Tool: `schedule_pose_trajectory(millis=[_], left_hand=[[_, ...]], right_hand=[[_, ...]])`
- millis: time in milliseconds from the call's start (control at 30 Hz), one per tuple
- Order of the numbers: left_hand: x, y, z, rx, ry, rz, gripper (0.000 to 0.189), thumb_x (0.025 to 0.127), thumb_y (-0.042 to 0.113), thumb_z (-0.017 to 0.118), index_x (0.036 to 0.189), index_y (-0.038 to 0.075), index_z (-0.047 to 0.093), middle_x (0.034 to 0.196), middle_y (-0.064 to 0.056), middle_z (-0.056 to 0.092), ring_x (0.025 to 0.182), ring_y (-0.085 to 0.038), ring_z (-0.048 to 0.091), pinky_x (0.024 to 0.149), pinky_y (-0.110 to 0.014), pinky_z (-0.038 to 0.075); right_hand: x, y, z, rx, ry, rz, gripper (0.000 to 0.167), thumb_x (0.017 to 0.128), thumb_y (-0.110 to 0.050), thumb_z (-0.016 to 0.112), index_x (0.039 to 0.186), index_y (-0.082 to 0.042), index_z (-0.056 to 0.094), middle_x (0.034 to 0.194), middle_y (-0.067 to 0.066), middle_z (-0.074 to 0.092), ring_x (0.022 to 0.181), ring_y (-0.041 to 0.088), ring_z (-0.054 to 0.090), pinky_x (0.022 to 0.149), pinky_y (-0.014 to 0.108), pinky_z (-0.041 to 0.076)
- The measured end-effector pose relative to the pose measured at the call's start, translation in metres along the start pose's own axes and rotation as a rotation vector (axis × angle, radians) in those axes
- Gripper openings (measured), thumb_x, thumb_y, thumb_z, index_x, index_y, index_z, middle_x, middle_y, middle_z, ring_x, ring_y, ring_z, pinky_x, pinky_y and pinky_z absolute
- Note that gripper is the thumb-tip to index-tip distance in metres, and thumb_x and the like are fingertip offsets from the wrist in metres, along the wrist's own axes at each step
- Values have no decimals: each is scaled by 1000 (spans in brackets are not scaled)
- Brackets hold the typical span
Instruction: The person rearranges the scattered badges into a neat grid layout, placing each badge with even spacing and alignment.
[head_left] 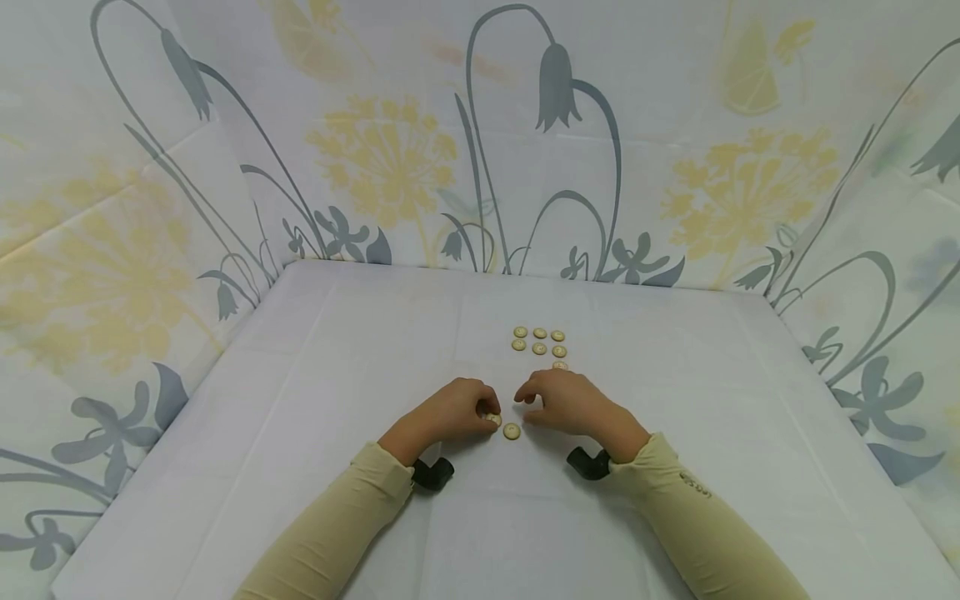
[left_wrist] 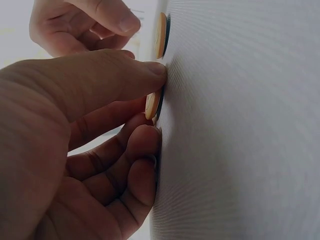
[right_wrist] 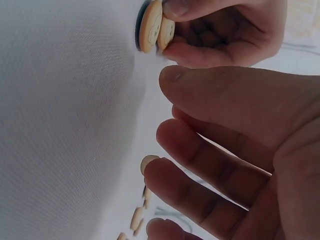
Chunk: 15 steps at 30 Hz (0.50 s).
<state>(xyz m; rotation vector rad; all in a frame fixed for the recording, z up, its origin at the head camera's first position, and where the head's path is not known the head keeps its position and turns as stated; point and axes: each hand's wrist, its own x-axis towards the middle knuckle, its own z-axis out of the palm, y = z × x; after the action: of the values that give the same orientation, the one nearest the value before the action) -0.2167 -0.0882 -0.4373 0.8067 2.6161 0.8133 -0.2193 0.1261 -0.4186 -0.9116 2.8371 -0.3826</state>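
Observation:
My left hand (head_left: pixel 453 408) pinches a small round wooden disc (head_left: pixel 492 419) with a faint marking, its edge touching the white tabletop. In the left wrist view the thumb covers part of this disc (left_wrist: pixel 151 105). Just beside it a second wooden disc (head_left: pixel 512 431) lies flat, between the two hands. My right hand (head_left: pixel 566 402) hovers to the right with loosely bent fingers, holding nothing. The right wrist view shows its thumb and fingers apart, and beyond them the loose disc (right_wrist: pixel 151 27) in front of the pinched one.
Farther back, several similar discs (head_left: pixel 539 332) lie in two short rows. Another disc (head_left: pixel 559 365) sits below them, partly behind the right hand. A white cloth (head_left: pixel 360 333) covers the table, and flower-patterned fabric (head_left: pixel 510 167) hangs around the back and sides.

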Motion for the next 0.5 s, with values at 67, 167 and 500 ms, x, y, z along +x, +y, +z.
schedule_pose_trajectory(millis=[67, 167, 500], left_hand=[[0, 0, 0, -1, -4, -4, 12, 85, 19, 73, 93, 12, 71, 86, 3, 64, 78, -8, 55, 73, -25, 47], [1, -1, 0, -3, -8, -12, 12, 84, 19, 73, 93, 12, 71, 86, 3, 64, 78, -8, 55, 73, -25, 47], [0, 0, -1, -4, -8, -18, 12, 84, 19, 72, 94, 11, 71, 87, 3, 64, 78, -8, 55, 73, -25, 47]], right_hand=[[0, -2, -1, 4, -11, -3, 24, 82, -23, 75, 106, -20, 74, 99, -7, 70, 89, 12, 64, 75, 31, 50], [-1, -5, -2, 11, -23, -11, 24, 82, -23, 75, 105, -20, 74, 100, -6, 70, 89, 12, 64, 74, 30, 50], [-2, -14, -3, 29, -57, -38, 27, 82, -36, 75, 103, -20, 75, 97, -8, 69, 87, 11, 62, 73, 31, 49]])
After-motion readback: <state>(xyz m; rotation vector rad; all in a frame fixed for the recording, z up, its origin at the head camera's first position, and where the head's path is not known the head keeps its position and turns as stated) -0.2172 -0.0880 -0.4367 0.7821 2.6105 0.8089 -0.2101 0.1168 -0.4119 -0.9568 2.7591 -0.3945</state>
